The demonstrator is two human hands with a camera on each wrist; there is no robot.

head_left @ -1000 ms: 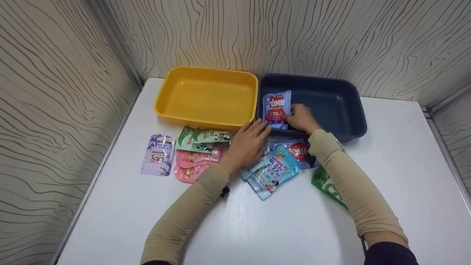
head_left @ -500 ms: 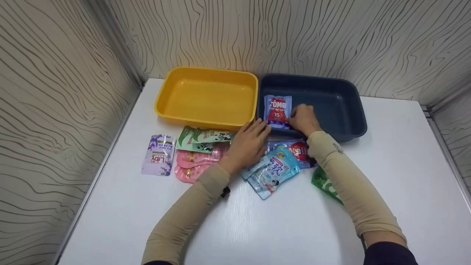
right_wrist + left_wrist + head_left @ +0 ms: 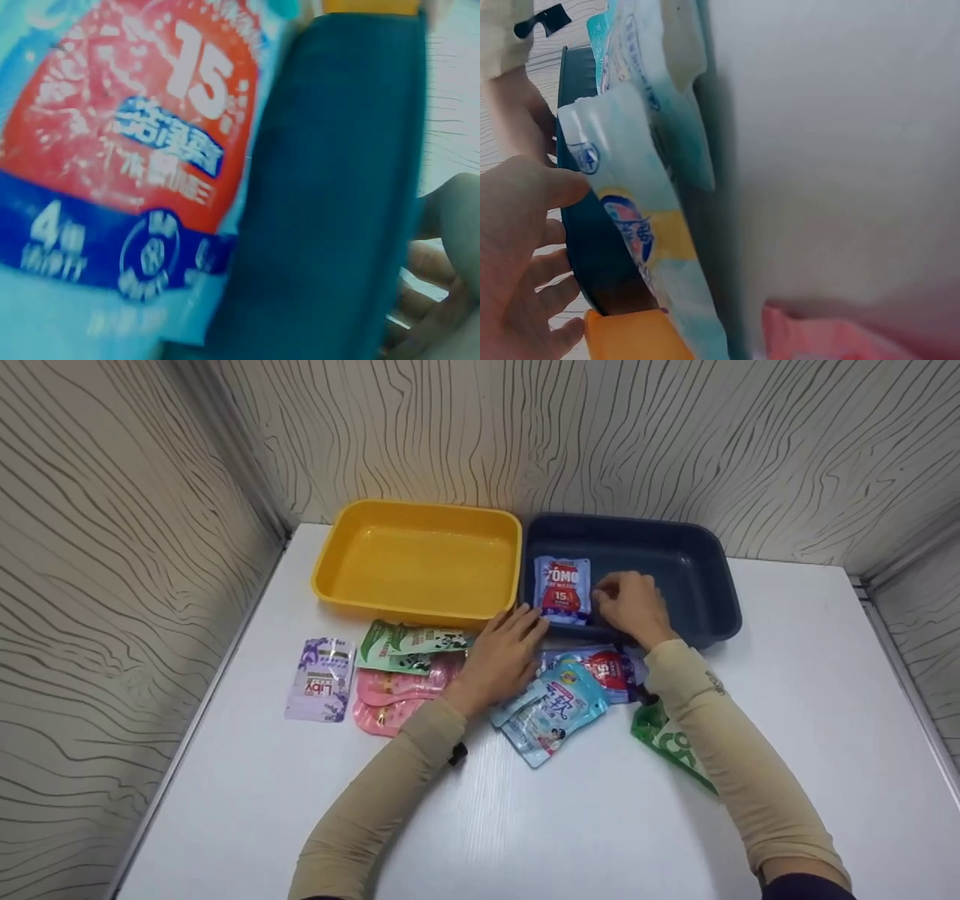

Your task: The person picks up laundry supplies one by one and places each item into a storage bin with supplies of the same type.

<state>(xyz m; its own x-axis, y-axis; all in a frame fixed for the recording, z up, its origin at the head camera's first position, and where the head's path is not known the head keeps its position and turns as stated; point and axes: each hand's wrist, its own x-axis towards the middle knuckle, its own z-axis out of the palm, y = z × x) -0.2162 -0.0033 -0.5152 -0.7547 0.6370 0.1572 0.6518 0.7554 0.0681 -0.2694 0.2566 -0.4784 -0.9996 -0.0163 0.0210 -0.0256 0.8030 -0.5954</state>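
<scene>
In the head view my left hand (image 3: 501,660) lies over the pouches, its fingers straight and their tips near the front rims of both bins. The left wrist view has its thumb by the edge of a light blue pouch (image 3: 641,202); whether they touch I cannot tell. A purple and red OMO laundry pouch (image 3: 562,591) lies face up at the left end of the dark blue bin (image 3: 660,577). Just right of that pouch is my right hand (image 3: 634,604), fingers loosely bent and holding nothing. Another OMO pouch (image 3: 609,671) lies on the table below that bin, partly covered.
A yellow bin (image 3: 420,562) adjoins the dark blue one. Green panda pouches (image 3: 409,645) overlap pink pouches (image 3: 386,712) left of my left hand. Farther left is a purple Liby pouch (image 3: 321,679). Under my right forearm lies a green pouch (image 3: 671,742). Patterned walls rise behind.
The OMO pouch has settled straighter in the dark blue bin. My right hand has let go of it and shifted slightly right. My left hand has stayed put.
</scene>
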